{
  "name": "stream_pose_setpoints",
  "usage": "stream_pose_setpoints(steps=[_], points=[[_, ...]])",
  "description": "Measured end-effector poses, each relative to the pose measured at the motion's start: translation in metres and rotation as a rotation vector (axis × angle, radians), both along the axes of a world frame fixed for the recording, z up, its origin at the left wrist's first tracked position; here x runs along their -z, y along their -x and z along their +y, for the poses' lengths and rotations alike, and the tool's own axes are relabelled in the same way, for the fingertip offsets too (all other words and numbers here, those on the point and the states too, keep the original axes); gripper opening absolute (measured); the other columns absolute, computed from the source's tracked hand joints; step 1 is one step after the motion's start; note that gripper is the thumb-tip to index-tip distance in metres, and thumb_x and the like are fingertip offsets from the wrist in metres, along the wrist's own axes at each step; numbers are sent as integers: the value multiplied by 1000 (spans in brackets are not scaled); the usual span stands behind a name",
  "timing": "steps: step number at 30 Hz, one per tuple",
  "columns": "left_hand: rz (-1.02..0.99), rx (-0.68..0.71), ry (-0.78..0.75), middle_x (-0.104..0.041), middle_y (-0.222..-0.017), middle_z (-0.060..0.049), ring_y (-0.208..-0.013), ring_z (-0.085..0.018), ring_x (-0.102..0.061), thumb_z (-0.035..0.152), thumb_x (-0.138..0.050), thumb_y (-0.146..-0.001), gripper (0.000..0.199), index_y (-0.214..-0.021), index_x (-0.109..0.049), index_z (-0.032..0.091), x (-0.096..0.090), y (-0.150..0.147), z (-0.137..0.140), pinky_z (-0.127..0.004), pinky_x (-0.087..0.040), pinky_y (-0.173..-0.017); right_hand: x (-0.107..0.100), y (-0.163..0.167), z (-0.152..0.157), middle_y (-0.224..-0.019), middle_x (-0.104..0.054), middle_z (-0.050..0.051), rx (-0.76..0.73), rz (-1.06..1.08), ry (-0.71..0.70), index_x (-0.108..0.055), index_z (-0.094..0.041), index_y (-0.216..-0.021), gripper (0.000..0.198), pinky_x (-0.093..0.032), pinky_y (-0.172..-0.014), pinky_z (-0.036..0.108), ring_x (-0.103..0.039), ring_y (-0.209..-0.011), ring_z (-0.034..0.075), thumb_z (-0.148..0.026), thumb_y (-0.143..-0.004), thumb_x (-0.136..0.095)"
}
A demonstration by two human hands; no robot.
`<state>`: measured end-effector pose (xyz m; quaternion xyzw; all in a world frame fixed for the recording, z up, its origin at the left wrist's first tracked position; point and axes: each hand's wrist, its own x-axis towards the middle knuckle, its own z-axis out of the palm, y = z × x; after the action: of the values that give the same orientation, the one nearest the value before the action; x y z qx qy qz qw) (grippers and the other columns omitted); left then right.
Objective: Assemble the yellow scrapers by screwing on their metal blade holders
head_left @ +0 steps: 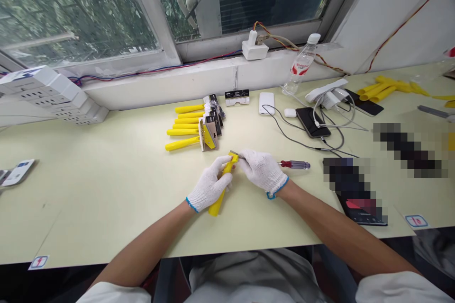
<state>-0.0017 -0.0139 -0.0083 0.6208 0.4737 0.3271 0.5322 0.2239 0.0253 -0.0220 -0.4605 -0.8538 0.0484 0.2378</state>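
My left hand (209, 187), in a white knitted glove with a blue cuff, is closed around the yellow handle of a scraper (215, 207). The scraper slants upward, its narrow head (233, 155) pointing away from me. At that head, my gloved right hand (261, 169) has its fingers pinched together; a bit of grey metal shows at their tips, but I cannot make out what it belongs to. Just right of this hand is a screwdriver (295, 164) with a red and clear handle, its shaft partly hidden behind the glove.
Several yellow-handled scrapers (183, 143) with black packaging lie in a row beyond my hands. A black-and-white package (237, 97), power bank (266, 103), phone (313, 122) with cables and bottle (302, 64) stand farther back. White boxes (53, 94) are stacked left; yellow handles (382, 89) lie right.
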Motion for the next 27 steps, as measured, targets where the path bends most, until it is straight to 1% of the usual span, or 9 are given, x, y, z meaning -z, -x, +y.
stream_pose_setpoints(steps=[3,5,8,12,17,22,27], points=[[5,3,-2,-78,-101,-3,-67,-14,-70,21,-57,-96,54,-150,-53,23,-1,0,0,-30,-60,-71,3,-1,2,-100,-72,7,-30,61,-1,-70,-15,-113,22,-53,-82,27,-66,-87,14,-31,-110,-56],[0,4,-3,-77,-100,-3,-67,-14,-70,21,-57,-96,52,-149,-54,23,-1,0,0,-30,-60,-71,4,-2,3,-99,-73,8,-45,94,-11,-71,-16,-110,20,-51,-81,27,-66,-88,15,-27,-110,-53],[-6,10,0,-77,-100,-3,-66,-13,-69,22,-57,-97,51,-148,-54,22,-2,1,1,-30,-60,-71,5,-2,3,-98,-74,8,-48,132,-30,-71,-17,-107,20,-49,-80,28,-66,-86,16,-25,-110,-53],[-9,15,8,-77,-98,-3,-66,-14,-69,22,-57,-98,52,-149,-53,23,-2,2,1,-30,-60,-70,6,-2,3,-99,-75,7,-57,160,-48,-72,-18,-111,19,-48,-80,29,-67,-86,16,-26,-110,-54],[11,15,0,-74,-86,0,-65,-14,-68,22,-58,-98,52,-150,-54,24,-2,3,1,-29,-59,-68,7,-3,3,-95,-74,7,-66,163,-54,-73,-18,-107,20,-47,-77,29,-65,-81,16,-27,-110,-55],[28,20,-17,-76,-91,-1,-66,-14,-68,22,-57,-99,51,-150,-55,25,-1,3,1,-29,-59,-69,7,-4,3,-93,-74,7,-66,146,-55,-73,-18,-105,22,-47,-76,29,-65,-80,15,-28,-110,-54],[26,25,-24,-78,-103,-4,-70,-14,-70,22,-57,-100,51,-151,-54,25,1,4,1,-28,-59,-70,8,-6,3,-93,-75,7,-80,110,-54,-75,-18,-113,24,-47,-78,29,-64,-80,16,-29,-111,-53]])
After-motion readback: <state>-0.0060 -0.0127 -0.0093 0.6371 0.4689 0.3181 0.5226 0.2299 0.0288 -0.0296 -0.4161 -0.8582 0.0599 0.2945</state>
